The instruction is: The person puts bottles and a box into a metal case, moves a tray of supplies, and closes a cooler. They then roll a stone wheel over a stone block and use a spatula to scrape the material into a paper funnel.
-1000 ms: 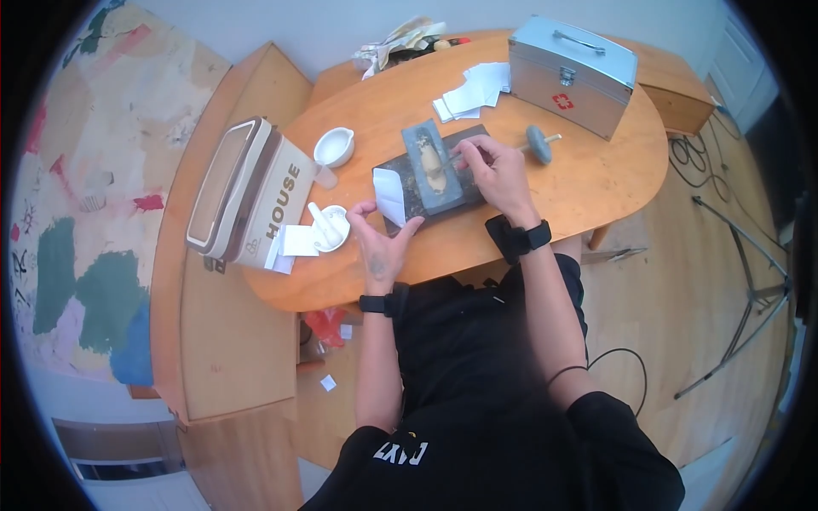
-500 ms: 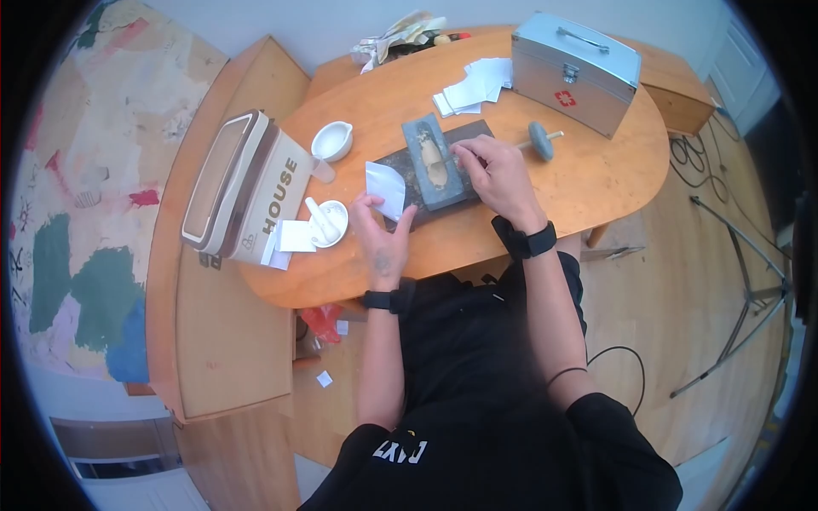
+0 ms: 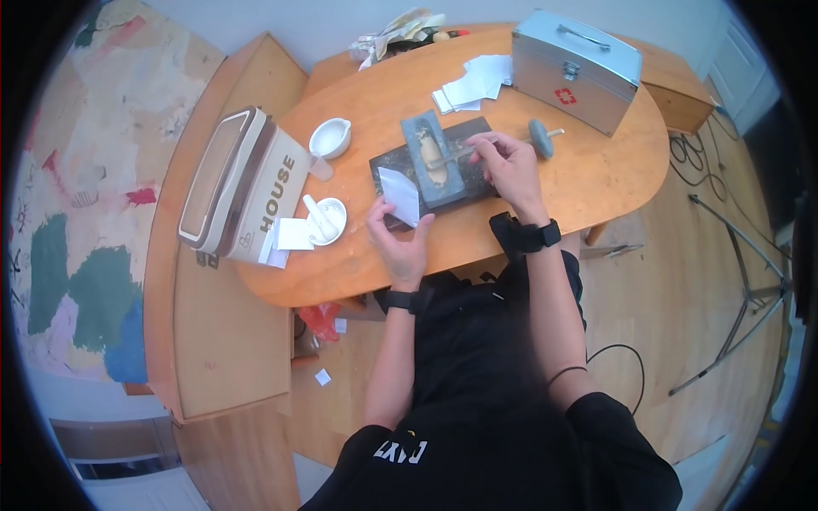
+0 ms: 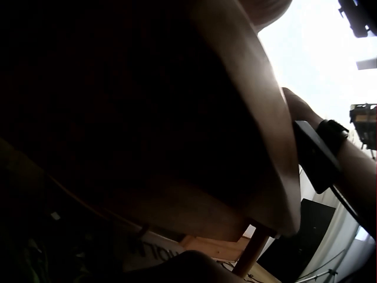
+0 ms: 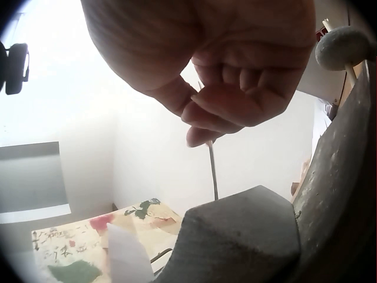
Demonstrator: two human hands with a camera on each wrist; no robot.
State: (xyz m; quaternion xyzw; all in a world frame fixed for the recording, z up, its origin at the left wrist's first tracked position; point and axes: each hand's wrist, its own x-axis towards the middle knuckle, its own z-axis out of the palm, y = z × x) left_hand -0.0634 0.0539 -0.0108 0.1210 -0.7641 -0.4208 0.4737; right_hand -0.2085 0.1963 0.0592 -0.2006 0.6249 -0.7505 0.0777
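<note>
My right hand [image 3: 514, 175] pinches a thin metal rod-like tool [image 5: 213, 168] between thumb and fingertips. In the head view the tool slants left into the hollow of a grey stone grinding trough [image 3: 417, 128], where tan powder [image 3: 432, 162] lies. The trough stands on a dark slab [image 3: 385, 166]. In my left hand [image 3: 400, 249] a bent white sheet of paper [image 3: 399, 196] is held by its lower edge, just left of the trough. The paper [image 5: 125, 256] also shows low in the right wrist view. Mostly the dark table underside [image 4: 147, 118] fills the left wrist view.
Right of the trough lies a stone wheel [image 3: 540, 139] with a wooden axle. A silver first-aid case [image 3: 575, 81] and paper sheets [image 3: 474, 85] stand behind. Leftward are a white bowl [image 3: 329, 138], a small mortar with pestle [image 3: 324, 221], a plastic cup [image 3: 320, 169] and a HOUSE box [image 3: 247, 183].
My left hand has brought the paper right, closer to the trough. My right hand drew the tool back half a second ago; now the tool reaches into the trough's hollow again.
</note>
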